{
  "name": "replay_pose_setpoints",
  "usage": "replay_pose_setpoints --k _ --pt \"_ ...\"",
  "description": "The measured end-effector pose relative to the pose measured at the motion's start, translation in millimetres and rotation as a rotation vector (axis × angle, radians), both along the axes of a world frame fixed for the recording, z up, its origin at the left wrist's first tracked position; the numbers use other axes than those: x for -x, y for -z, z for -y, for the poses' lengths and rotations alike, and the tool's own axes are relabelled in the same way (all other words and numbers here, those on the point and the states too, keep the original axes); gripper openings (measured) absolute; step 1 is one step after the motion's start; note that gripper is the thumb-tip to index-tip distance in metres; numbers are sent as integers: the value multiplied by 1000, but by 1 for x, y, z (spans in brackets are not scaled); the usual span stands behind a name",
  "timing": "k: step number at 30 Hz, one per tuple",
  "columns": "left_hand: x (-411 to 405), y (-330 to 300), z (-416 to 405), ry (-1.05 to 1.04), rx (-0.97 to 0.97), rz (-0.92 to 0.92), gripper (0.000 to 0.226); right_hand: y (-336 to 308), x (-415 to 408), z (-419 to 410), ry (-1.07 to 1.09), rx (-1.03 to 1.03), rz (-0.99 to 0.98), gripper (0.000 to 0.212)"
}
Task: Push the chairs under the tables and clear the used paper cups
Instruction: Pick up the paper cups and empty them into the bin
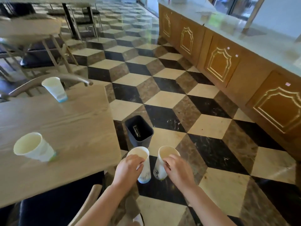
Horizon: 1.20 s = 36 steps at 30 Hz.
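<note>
While both arms are reaching forward over the checkered floor (164,101), the left hand (127,168) is gripping one paper cup (143,162) with its fingers (138,159) curled over the rim, and the right hand (176,168) is gripping a second paper cup (161,165) the same way, fingers hooked over its near rim. Both cups are hanging upright, side by side, just near of a dark bin (139,130) that is standing on the floor beside the right edge of the wooden table (65,128). Two more cups are sitting on that table (both look empty): one (35,147) at the near left, another (55,88) at the far edge. A chair back (48,80) is curving behind the far cup, and a dark-cushioned chair (61,207) is sitting tucked at the table's near edge.
</note>
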<state>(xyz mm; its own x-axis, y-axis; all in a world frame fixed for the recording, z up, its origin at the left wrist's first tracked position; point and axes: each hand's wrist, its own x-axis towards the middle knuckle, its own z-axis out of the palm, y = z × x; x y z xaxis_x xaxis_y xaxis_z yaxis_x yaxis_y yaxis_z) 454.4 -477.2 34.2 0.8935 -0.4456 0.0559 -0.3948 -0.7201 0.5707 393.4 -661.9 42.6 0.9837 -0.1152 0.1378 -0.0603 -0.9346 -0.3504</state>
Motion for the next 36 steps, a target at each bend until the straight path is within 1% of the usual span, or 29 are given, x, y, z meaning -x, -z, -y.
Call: replay_pose_setpoints --k 3,8,14,20,23,27,30,31,36 --pt "-53 1 17 -17 34 2 18 4 -48 14 -18 -11 -13 9" --pt "-134 6 31 -41 43 -12 16 12 -132 30 -49 -7 -79 17" --pt "-213 30 46 -126 24 -62 16 29 -218 46 -83 -40 -123 20" --pt "-280 62 73 -217 -24 -113 16 65 -308 77 -109 -74 -166 22" --pt "-317 83 90 -257 -54 -135 16 90 -350 92 -148 -90 -213 19" --pt "-362 122 113 -308 -102 -174 16 134 -398 108 -176 -92 -246 15" --pt "-386 166 124 -325 -117 -215 18 177 -425 111 -203 -82 -298 5" --pt "-392 183 127 -329 -123 -229 19 193 -433 111 -214 -72 -312 5" --pt "-416 275 131 -350 -153 -269 25 282 -466 107 -275 -56 -286 19"
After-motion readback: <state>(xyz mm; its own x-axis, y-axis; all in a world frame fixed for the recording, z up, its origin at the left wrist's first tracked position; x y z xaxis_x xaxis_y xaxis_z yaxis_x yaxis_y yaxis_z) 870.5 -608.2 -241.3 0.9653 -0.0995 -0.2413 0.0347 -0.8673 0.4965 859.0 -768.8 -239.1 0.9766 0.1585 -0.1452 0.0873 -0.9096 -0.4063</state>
